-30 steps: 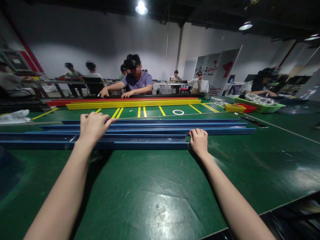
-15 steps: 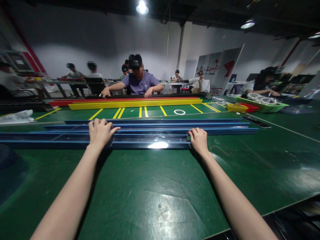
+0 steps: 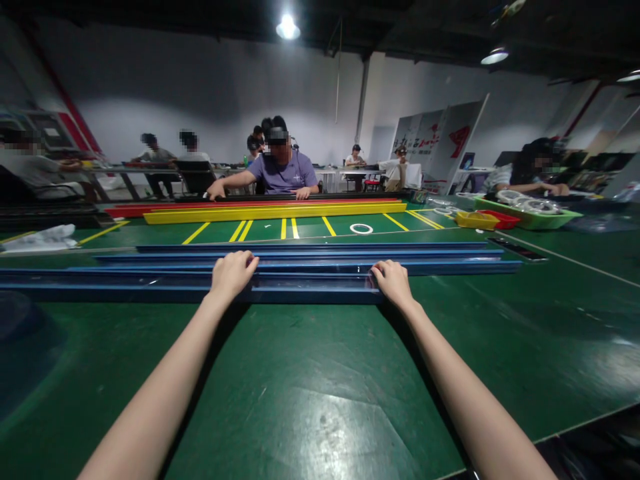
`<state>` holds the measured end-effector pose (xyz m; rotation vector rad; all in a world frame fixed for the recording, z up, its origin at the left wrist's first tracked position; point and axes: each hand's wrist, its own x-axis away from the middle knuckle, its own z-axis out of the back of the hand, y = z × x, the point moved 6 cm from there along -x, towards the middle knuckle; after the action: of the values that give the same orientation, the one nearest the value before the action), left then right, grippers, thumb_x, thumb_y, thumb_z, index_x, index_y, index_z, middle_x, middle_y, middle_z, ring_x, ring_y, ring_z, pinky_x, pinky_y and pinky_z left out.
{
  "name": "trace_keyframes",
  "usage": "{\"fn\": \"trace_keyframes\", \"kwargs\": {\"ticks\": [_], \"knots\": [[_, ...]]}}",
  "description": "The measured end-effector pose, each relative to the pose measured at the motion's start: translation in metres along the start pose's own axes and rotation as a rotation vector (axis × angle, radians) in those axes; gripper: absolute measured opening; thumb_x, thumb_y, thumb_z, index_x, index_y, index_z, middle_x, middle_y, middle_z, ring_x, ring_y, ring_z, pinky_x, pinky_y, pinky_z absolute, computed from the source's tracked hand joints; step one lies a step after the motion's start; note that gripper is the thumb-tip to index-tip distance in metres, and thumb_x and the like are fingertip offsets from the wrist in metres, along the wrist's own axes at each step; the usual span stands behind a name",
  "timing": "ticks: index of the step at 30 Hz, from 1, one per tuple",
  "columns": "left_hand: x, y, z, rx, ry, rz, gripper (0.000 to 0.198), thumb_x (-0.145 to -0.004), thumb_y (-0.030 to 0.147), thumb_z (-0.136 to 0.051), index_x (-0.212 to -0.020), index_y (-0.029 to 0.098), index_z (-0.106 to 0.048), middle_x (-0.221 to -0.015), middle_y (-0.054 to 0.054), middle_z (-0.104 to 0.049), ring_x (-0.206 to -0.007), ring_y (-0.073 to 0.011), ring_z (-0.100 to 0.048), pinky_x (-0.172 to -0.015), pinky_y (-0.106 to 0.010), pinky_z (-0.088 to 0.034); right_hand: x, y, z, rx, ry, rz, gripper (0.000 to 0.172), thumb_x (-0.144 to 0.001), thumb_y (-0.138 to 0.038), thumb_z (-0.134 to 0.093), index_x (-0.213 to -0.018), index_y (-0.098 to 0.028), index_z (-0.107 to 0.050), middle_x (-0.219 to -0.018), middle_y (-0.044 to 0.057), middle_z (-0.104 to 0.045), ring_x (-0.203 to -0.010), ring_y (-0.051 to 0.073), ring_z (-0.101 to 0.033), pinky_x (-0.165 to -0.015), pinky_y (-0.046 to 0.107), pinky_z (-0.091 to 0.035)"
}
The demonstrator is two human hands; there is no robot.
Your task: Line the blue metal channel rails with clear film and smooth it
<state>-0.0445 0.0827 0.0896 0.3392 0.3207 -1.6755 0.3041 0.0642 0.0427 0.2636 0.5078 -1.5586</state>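
Observation:
A long blue channel strip (image 3: 310,294), with raised edges, lies crosswise on the green table in front of me. My left hand (image 3: 232,275) reaches over it, fingers bent together and closed on its far edge. At the strip's right end, my right hand (image 3: 393,281) has its fingers curled around the end, thumb and fingertips pinched together. The fingertips of both hands are partly hidden. Just beyond are several more blue channel strips (image 3: 450,268), side by side and staggered in length.
Across the green table (image 3: 320,373) lie yellow strips (image 3: 280,212) and red strips (image 3: 210,203), with a co-worker (image 3: 290,170) behind them. A white ring (image 3: 361,229) rests on the table. To the right are a phone (image 3: 517,249), a yellow tray (image 3: 475,220) and a green basket (image 3: 555,221).
My left hand has slid right along the strip, and its thumb, stretched out before, is now drawn in. My right hand stays at the strip's end. The view has tilted slightly up.

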Motion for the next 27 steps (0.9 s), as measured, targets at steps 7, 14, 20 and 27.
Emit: {"fn": "trace_keyframes", "kwargs": {"ticks": [7,14,20,27], "knots": [[0.021,0.093,-0.007,0.143,-0.011,-0.393,0.033,-0.086,0.034,-0.028,-0.092,0.021,-0.058,-0.093,-0.004,-0.058,-0.087,-0.0173,-0.051,-0.071,-0.027,-0.036,-0.006,-0.018,-0.008,0.034,-0.160,0.022,0.029,-0.083,-0.028,-0.035,-0.084,-0.021,-0.063,-0.085,0.006,-0.062,-0.080,0.015,-0.053,-0.063,0.024,-0.030],[0.035,0.116,-0.015,0.238,-0.015,-0.463,0.034,-0.088,0.034,-0.024,-0.106,0.024,-0.051,-0.106,-0.003,-0.053,-0.095,-0.0163,-0.046,-0.078,-0.029,-0.034,-0.005,-0.031,-0.006,0.061,-0.200,0.082,0.031,-0.085,-0.029,-0.032,-0.084,-0.021,-0.062,-0.086,0.007,-0.063,-0.079,0.016,-0.055,-0.063,0.024,-0.031],[0.036,0.111,-0.022,0.216,-0.040,-0.437,0.035,-0.087,0.040,-0.027,-0.106,0.023,-0.050,-0.108,-0.005,-0.049,-0.099,-0.0177,-0.043,-0.081,-0.029,-0.033,-0.005,-0.022,-0.004,-0.021,-0.180,0.073,0.029,-0.084,-0.032,-0.035,-0.084,-0.021,-0.062,-0.085,0.005,-0.063,-0.079,0.014,-0.054,-0.065,0.023,-0.032],[0.036,0.110,-0.027,0.146,-0.080,-0.450,0.038,-0.086,0.039,-0.027,-0.119,0.026,-0.041,-0.114,-0.005,-0.045,-0.102,-0.0205,-0.041,-0.081,-0.033,-0.034,0.003,-0.021,0.025,0.054,0.161,-0.007,0.029,-0.084,-0.030,-0.033,-0.080,-0.019,-0.059,-0.087,0.006,-0.060,-0.084,0.017,-0.049,-0.071,0.027,-0.029]]}}
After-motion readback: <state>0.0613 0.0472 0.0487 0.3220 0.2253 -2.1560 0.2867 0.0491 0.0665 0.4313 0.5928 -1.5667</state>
